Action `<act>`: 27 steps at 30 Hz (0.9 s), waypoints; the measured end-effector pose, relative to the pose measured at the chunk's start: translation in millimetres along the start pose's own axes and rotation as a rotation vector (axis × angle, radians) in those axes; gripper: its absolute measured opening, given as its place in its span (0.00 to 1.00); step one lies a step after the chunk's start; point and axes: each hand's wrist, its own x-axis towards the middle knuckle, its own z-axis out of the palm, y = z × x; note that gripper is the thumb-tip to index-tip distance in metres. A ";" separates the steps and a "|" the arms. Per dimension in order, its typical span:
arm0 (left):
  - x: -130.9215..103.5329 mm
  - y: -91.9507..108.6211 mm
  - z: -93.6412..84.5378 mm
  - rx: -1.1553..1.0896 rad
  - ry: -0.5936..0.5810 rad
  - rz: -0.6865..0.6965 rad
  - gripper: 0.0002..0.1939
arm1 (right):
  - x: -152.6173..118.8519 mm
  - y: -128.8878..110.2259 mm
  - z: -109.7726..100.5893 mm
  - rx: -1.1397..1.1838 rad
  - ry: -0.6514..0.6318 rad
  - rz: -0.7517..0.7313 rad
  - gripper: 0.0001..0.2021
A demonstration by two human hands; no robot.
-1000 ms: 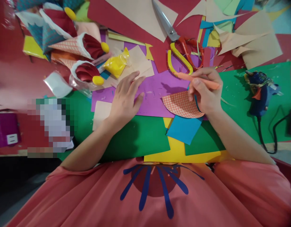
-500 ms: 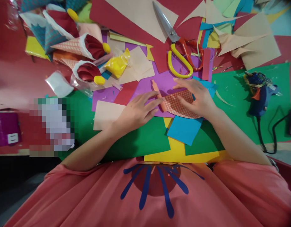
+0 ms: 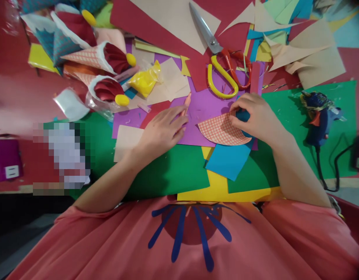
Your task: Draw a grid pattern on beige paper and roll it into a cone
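Observation:
My left hand (image 3: 165, 130) lies over the purple sheet with its fingers around an orange marker (image 3: 187, 102), whose tip points away from me. A patterned half-round paper (image 3: 219, 130), red grid on tan, rests on the purple sheet (image 3: 203, 99). At its right edge my right hand (image 3: 252, 118) pinches the paper between thumb and index finger. Blue paper (image 3: 229, 159) lies just below the patterned piece. Beyond my hands are large scissors (image 3: 213, 44) with one yellow and one red handle, their blades together.
Patterned paper cones (image 3: 90, 58) and a yellow wrapped bundle (image 3: 146, 79) are at the upper left. Tan offcuts (image 3: 310, 54) lie at the upper right. A blue glue gun (image 3: 322, 120) with a cord rests on green paper (image 3: 341, 155).
My left hand has moved left with the marker, away from the patterned paper. My right hand has closed onto that paper's right edge, and its left end is uncovered.

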 end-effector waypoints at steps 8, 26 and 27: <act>-6.4 -29.2 -45.5 0.126 0.021 -0.476 0.10 | 1.7 -4.7 4.7 0.069 0.130 -0.007 0.07; 1.7 -36.2 -13.9 -0.043 0.121 -0.094 0.04 | 43.6 -86.8 7.8 -0.030 -0.339 -0.086 0.15; 2.3 -36.1 -12.9 -0.076 0.149 -0.095 0.03 | 48.6 -91.8 13.1 -0.060 -0.366 -0.053 0.16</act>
